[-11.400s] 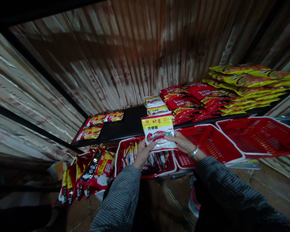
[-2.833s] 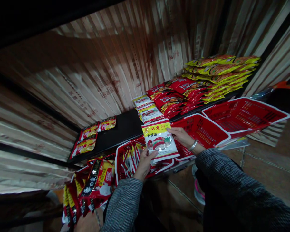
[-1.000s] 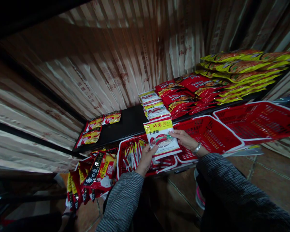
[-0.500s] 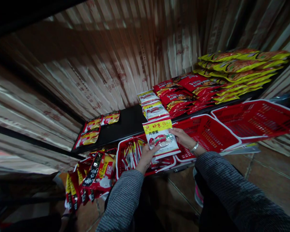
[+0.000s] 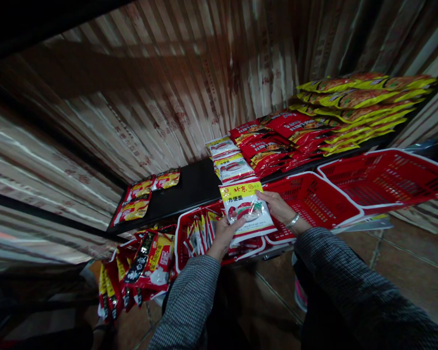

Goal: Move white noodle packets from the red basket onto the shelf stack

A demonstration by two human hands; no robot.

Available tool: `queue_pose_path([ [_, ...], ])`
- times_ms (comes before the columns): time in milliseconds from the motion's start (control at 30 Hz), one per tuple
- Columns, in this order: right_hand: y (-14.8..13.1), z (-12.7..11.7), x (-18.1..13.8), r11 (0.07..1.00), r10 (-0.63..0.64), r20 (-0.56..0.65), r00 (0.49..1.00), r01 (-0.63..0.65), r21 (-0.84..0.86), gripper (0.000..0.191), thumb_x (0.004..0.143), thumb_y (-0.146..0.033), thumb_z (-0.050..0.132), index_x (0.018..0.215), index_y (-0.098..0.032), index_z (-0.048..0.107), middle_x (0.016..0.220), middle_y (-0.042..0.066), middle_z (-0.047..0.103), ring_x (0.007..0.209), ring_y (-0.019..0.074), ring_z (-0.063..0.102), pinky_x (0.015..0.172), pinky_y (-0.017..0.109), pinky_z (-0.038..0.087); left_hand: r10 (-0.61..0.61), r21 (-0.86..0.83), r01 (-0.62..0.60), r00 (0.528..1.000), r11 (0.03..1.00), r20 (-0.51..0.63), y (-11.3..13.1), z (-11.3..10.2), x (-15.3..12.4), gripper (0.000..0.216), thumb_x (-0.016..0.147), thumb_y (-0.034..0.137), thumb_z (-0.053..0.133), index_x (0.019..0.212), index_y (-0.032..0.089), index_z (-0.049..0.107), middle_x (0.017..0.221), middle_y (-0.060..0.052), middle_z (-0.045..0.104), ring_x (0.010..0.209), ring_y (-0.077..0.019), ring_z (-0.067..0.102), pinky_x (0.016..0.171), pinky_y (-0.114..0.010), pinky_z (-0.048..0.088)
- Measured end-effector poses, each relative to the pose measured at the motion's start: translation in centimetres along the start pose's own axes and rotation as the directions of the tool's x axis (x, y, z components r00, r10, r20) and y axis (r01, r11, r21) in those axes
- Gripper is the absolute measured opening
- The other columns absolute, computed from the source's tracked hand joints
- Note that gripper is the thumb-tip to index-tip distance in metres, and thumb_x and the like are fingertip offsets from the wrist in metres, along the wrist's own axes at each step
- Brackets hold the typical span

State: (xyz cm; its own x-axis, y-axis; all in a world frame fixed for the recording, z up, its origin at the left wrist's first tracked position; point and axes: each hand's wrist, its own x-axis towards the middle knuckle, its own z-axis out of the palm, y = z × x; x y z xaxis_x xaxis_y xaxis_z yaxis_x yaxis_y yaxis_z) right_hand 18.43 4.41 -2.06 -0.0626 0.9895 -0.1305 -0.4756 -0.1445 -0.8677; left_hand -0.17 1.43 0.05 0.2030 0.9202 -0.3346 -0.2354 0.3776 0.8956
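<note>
Between my two hands is a white and yellow packet of instant noodles (image 5: 246, 209), its printed front turned up. My left hand (image 5: 223, 236) grips its lower left side, thumb across the front. My right hand (image 5: 276, 206) pinches the upper right edge. The packet hangs over a red basket (image 5: 180, 243) with white rims, where several similar packets (image 5: 201, 232) stand on edge. Just beyond it, matching white and yellow packets (image 5: 233, 166) lie stacked on the black shelf (image 5: 193, 187).
Right along the shelf lie red noodle packets (image 5: 270, 146) and a tall pile of yellow ones (image 5: 357, 99). A few red and yellow packets (image 5: 133, 206) lie at its left end. Two more red baskets (image 5: 310, 199) stand at right; a heap of red packets (image 5: 149, 262) is at left.
The held packet has shifted slightly to the right in the view, still in both hands. The shelf stacks and baskets look the same.
</note>
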Motion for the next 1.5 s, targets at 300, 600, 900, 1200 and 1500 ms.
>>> queue_pose_path([
  [300, -0.5, 0.0, -0.2, 1.0, -0.022, 0.007, 1.0, 0.022, 0.013, 0.036, 0.063, -0.048, 0.077, 0.082, -0.018, 0.072, 0.086, 0.006, 0.075, 0.086, 0.0237, 0.069, 0.082, 0.037, 0.053, 0.026, -0.048, -0.025, 0.999, 0.999, 0.021, -0.5, 0.8, 0.4, 0.054, 0.044, 0.032, 0.088, 0.092, 0.013, 0.07, 0.094, -0.01, 0.074, 0.092, -0.0288, 0.068, 0.088, -0.041, 0.051],
  [600, -1.0, -0.3, -0.2, 1.0, -0.001, -0.02, 1.0, 0.001, 0.021, 0.032, 0.067, -0.045, 0.075, 0.083, -0.017, 0.071, 0.088, 0.008, 0.075, 0.09, 0.0256, 0.069, 0.084, 0.039, 0.054, 0.026, 0.006, -0.026, 0.993, 1.0, 0.111, -0.5, 0.8, 0.1, 0.056, 0.049, 0.032, 0.087, 0.098, 0.011, 0.07, 0.093, -0.011, 0.074, 0.093, -0.0308, 0.067, 0.089, -0.043, 0.05],
  [900, -0.6, -0.2, -0.4, 0.999, 0.052, 0.085, 0.995, -0.052, 0.004, 0.035, 0.063, -0.044, 0.079, 0.085, -0.017, 0.072, 0.084, 0.006, 0.075, 0.078, 0.0216, 0.07, 0.077, 0.035, 0.054, 0.03, -0.06, -0.028, 0.999, 0.998, 0.032, 0.0, 0.7, 0.1, 0.052, 0.046, 0.03, 0.088, 0.092, 0.013, 0.071, 0.087, -0.009, 0.074, 0.092, -0.0315, 0.068, 0.089, -0.045, 0.05],
  [1200, -0.3, 0.0, -0.5, 0.993, 0.109, 0.11, 0.988, -0.102, -0.066, 0.035, 0.06, -0.041, 0.081, 0.082, -0.015, 0.072, 0.075, 0.004, 0.075, 0.062, 0.0163, 0.067, 0.064, 0.029, 0.052, 0.042, -0.073, -0.041, 0.999, 0.996, 0.011, -0.3, 0.3, 0.5, 0.055, 0.049, 0.035, 0.087, 0.097, 0.014, 0.07, 0.089, -0.008, 0.074, 0.088, -0.0272, 0.068, 0.088, -0.042, 0.051],
  [1500, -1.0, -0.4, -0.7, 0.993, 0.113, 0.058, 0.992, -0.11, -0.047, 0.035, 0.062, -0.043, 0.08, 0.084, -0.016, 0.072, 0.078, 0.006, 0.075, 0.062, 0.0202, 0.069, 0.066, 0.034, 0.055, 0.017, -0.079, -0.014, 0.999, 0.997, 0.033, -0.3, -0.4, 0.5, 0.051, 0.046, 0.034, 0.088, 0.089, 0.012, 0.071, 0.077, -0.007, 0.073, 0.083, -0.0258, 0.069, 0.083, -0.039, 0.052],
])
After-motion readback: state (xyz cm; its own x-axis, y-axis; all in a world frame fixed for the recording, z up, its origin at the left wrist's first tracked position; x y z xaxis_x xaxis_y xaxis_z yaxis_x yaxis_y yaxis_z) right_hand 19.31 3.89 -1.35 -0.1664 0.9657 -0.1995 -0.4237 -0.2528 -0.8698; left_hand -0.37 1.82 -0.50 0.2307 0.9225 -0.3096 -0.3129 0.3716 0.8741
